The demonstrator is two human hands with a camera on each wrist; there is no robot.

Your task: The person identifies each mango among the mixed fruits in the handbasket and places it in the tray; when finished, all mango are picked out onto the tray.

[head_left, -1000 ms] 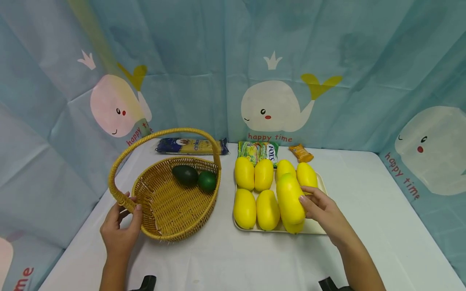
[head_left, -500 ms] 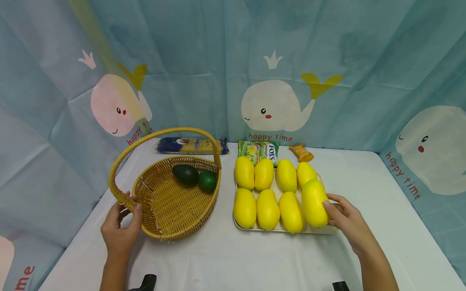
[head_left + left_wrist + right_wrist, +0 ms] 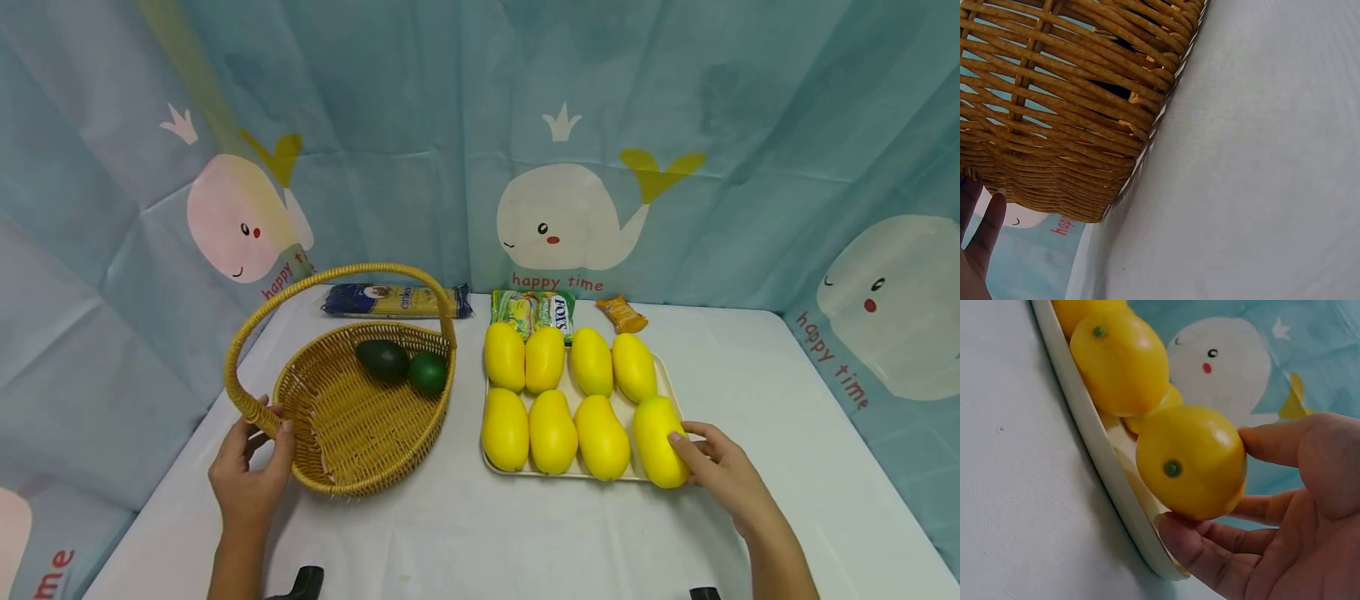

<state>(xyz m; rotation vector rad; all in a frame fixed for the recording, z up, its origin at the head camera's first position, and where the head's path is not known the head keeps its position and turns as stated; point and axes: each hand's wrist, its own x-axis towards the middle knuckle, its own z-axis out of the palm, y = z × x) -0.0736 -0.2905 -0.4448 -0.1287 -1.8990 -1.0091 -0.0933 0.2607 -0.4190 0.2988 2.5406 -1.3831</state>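
Observation:
At the tray's near right corner, my right hand (image 3: 726, 477) holds a yellow mango (image 3: 658, 440) between thumb and fingers. In the right wrist view, the green stem end of this mango (image 3: 1191, 464) faces the camera beside the cream tray (image 3: 1099, 449). Several more yellow mangoes (image 3: 553, 432) lie in two rows on the tray. On the left, my left hand (image 3: 247, 479) grips the wicker basket (image 3: 341, 437) where its handle meets the rim. Inside the basket are a dark green avocado (image 3: 382, 361) and a rounder green fruit (image 3: 428, 373).
Behind the basket lies a blue and yellow packet (image 3: 397, 302). A green Fox's packet (image 3: 532, 311) and a small orange packet (image 3: 622, 315) lie behind the tray. A blue whale-print curtain (image 3: 405, 150) surrounds the white table (image 3: 465, 533).
My right hand has carried the mango rightward from above the others and lowered it to the tray's near right corner. The left hand and the basket have stayed in place.

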